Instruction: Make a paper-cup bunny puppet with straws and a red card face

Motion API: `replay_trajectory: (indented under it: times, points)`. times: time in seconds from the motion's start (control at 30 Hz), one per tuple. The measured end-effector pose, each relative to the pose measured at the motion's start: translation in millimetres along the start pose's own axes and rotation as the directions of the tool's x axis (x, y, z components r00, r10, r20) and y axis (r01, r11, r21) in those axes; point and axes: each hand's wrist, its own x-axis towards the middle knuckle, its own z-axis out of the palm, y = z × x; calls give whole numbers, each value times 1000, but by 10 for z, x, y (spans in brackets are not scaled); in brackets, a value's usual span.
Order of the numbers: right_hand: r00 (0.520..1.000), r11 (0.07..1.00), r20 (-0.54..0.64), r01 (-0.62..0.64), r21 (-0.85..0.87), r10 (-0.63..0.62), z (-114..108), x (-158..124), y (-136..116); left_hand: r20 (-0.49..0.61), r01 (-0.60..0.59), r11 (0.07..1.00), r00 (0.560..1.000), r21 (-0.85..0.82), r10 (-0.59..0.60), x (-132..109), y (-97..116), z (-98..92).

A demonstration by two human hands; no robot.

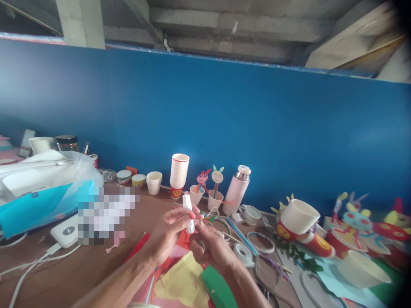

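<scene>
White tube point(186, 203) upright, long axis vertical, left hand point(168, 233) and right hand point(208, 248) pinching its base

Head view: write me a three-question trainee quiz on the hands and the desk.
1. Multiple choice: the left hand and right hand together hold A) scissors, B) a small white tube, C) a paper cup.
2. True or false: the pink flask lies on its side.
3. Fill in: the stack of paper cups stands before a ___ wall.
Key: 1 B; 2 false; 3 blue.
</scene>
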Motion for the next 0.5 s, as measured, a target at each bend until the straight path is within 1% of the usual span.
replay_trajectory:
  times: [0.1, 0.27, 0.33, 0.43, 0.5]
  points:
    - [999, 998, 2, 51, -42, -51, -6, -5, 3, 10, 6, 1000, 1000, -1, -6, -4, 3, -14]
    - [990, 986, -28, 135, -100, -138, 53, -7, 11, 19, 39, 999, 999, 12, -39, -18, 22, -7]
    - [993, 990, -27, 112, -86, -115, 59, -7, 14, 18, 50, 999, 999, 12, -50, -20, 23, -3]
    - [999, 998, -10, 38, -48, -39, 36, -3, 24, 9, 38, 999, 999, 3, -38, -19, 17, -3]
    - [999, 998, -13, 41, -52, -42, 18, 2, 30, 4, 30, 999, 1000, -11, -30, -16, 16, -5]
